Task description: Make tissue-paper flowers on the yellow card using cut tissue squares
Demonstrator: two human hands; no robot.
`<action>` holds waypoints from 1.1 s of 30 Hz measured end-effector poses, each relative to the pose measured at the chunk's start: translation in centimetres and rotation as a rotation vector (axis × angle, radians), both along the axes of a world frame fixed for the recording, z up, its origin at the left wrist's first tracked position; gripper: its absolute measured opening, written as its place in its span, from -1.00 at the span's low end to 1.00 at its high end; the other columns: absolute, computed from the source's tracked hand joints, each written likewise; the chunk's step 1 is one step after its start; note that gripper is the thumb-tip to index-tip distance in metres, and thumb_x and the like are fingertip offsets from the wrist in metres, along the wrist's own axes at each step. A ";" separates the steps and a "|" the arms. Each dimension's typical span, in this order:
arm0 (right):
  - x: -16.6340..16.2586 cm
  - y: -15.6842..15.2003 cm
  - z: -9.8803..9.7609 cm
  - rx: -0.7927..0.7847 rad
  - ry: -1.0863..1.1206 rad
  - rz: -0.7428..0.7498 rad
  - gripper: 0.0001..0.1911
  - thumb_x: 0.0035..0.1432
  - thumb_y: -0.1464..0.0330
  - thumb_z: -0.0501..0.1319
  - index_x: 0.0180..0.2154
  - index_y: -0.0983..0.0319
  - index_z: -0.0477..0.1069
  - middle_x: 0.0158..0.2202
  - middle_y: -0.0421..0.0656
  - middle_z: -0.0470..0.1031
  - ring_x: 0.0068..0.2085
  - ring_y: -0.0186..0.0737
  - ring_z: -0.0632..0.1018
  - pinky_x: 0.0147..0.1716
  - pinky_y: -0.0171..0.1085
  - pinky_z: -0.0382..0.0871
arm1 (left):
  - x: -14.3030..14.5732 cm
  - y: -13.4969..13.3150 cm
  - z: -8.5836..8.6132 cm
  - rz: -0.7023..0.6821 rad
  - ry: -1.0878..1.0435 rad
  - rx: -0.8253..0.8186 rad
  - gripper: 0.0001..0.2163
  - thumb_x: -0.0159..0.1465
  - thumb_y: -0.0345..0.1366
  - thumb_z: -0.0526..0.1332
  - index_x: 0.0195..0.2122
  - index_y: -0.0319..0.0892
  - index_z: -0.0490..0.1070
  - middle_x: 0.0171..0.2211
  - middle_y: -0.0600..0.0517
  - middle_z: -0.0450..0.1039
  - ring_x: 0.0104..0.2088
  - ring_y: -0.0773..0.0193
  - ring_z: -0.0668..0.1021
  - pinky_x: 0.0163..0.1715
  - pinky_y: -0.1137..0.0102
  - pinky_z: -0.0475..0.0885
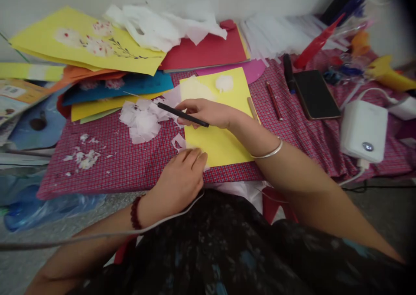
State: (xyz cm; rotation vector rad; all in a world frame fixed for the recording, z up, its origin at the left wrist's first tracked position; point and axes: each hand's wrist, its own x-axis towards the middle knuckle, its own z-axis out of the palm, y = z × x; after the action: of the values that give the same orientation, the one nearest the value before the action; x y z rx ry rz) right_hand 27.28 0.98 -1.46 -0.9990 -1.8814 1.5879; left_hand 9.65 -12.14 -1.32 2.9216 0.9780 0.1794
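My right hand (203,113) is closed round the black handle of a slim tool (172,110). A thin metal shaft runs from the handle towards the upper left. This hand is over a yellow sheet of paper (221,145), which bears a pale, fluffy white shape (224,83) near its top. At the sheet's lower left corner rests my left hand (182,180), fingers together and curled down. Whatever lies beneath those fingers is hidden; bits of thin white paper show beside them. Left of the sheet lies a pile of thin white paper pieces (143,121).
Small white scraps (86,158) lie on the checked cloth (130,167). Coloured papers (120,95) and a yellow flower picture (74,52) are stacked behind. To the right are a red pencil (274,102), a dark phone-like slab (316,94) and a white power bank (364,130). A cable crosses my left wrist.
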 end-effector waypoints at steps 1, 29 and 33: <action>-0.1 0.0 0.0 0.013 -0.012 -0.001 -0.60 0.20 0.24 0.32 0.01 0.31 0.44 -0.35 -0.21 0.41 -0.37 -0.37 0.37 -0.42 -0.36 0.26 | 0.2 0.0 -0.3 0.014 0.013 0.025 -0.61 0.32 -0.45 0.11 0.17 -0.45 0.31 0.10 -0.30 0.46 0.10 -0.08 0.48 0.09 0.10 0.44; -0.6 -0.9 -1.1 -0.113 0.457 0.039 -0.51 0.18 -0.05 0.29 -0.19 0.23 0.30 -0.39 -0.23 0.36 -0.42 -0.37 0.41 -0.45 -0.32 0.28 | -5.5 15.9 4.2 0.601 -1.947 -0.875 -0.78 0.05 -0.68 0.26 -0.44 -0.21 0.43 -0.42 0.08 0.58 -0.38 0.40 0.63 -0.22 0.51 0.57; -0.7 -1.2 -1.1 -0.123 0.398 0.042 -0.51 0.20 -0.04 0.28 -0.15 0.24 0.33 -0.33 -0.19 0.38 -0.37 -0.35 0.44 -0.43 -0.31 0.29 | -5.4 16.8 2.4 0.693 -1.860 -0.931 -0.79 0.00 -0.63 0.37 -0.57 -0.23 0.41 -0.57 0.13 0.48 -0.54 0.48 0.52 -0.46 0.59 0.45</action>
State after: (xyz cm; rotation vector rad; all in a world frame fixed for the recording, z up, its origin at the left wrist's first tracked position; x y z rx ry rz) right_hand 26.54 -0.18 -2.54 -0.6330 -1.5569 1.7907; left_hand 4.28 4.65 1.07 0.6721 0.9577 1.4617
